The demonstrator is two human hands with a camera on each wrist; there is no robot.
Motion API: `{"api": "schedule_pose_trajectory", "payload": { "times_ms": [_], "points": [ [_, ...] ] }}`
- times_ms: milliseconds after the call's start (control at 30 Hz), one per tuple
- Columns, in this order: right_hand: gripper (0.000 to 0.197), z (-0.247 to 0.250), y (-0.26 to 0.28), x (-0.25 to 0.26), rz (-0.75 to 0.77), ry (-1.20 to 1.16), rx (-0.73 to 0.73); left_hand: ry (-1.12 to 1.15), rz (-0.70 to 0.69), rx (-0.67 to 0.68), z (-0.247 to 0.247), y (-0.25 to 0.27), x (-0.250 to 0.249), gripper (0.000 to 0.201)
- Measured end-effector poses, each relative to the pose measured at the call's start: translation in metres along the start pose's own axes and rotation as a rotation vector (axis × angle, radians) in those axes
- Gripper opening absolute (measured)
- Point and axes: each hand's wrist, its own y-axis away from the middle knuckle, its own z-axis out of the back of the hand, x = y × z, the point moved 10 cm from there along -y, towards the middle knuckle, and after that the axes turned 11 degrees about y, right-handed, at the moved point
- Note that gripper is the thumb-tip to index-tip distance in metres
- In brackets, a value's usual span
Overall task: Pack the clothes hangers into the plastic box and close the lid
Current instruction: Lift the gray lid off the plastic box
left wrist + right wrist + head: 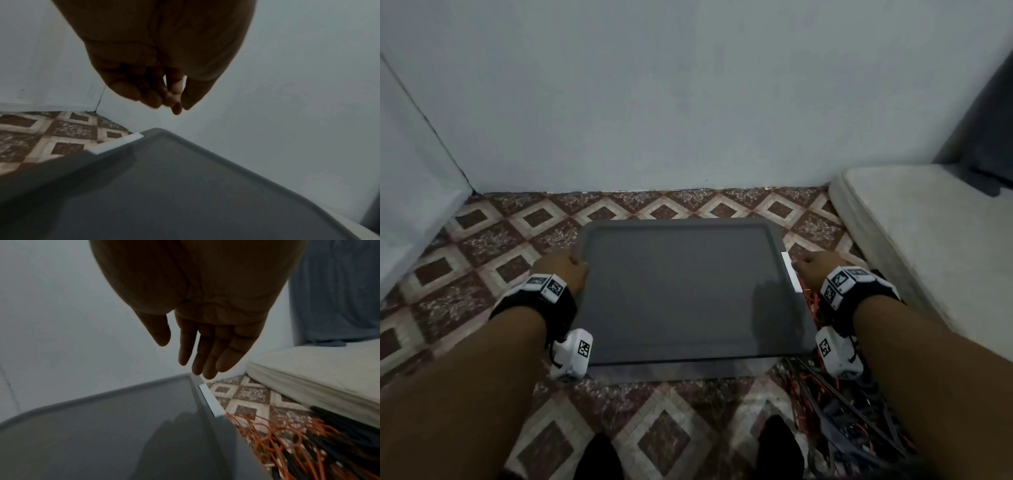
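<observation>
Mattress (928, 246) and hanger pile (859, 411) crowd right of lid (681, 291); bare floor (482, 274) left; wall (688, 102) behind.

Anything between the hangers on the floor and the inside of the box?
Yes. The grey lid covers the box top. The hangers lie piled on the floor to its right, so the lid must come off first.

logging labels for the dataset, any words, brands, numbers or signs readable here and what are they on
No readable words, brands or numbers in any view.
Black-and-white square marker tags on the white wrist-camera housings: coded patterns only, no text.
Flat grey plastic box lid: plain, no label.
White side clip at the lid edge: blank.
Pale wall: no signs.
</observation>
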Motion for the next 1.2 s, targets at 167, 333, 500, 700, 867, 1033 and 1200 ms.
{"api": "schedule_pose_trajectory", "payload": {
  "times_ms": [167, 333, 500, 700, 867, 1033, 1200],
  "points": [
    [0.053, -0.068, -0.039, -0.023, -0.127, 0.095, 0.182, -0.056, 0.253, 0.092, -0.064, -0.023, 0.067, 0.052],
    [0.046, -0.106, -0.064, -0.023, -0.164, 0.118, 0.288, -0.024, 0.358, 0.1, -0.082, -0.035, 0.079, 0.049],
    [0.047, -0.107, -0.066, -0.026, -0.135, 0.305, 0.256, -0.064, 0.397, 0.213, -0.083, -0.027, 0.108, 0.045],
    [0.041, -0.1, -0.058, -0.023, -0.056, 0.4, 0.211, -0.265, 0.281, 0.229, -0.081, -0.027, 0.107, 0.035],
    [0.04, -0.095, -0.052, -0.021, -0.081, 0.363, 0.2, -0.267, 0.258, 0.249, -0.081, -0.03, 0.109, 0.028],
    [0.046, -0.083, -0.04, -0.011, -0.107, 0.396, 0.22, -0.204, 0.338, 0.307, -0.086, -0.027, 0.118, 0.035],
    [0.052, -0.073, -0.033, -0.007, -0.133, 0.394, 0.229, -0.012, 0.49, 0.302, -0.085, -0.02, 0.125, 0.037]
  ]
}}
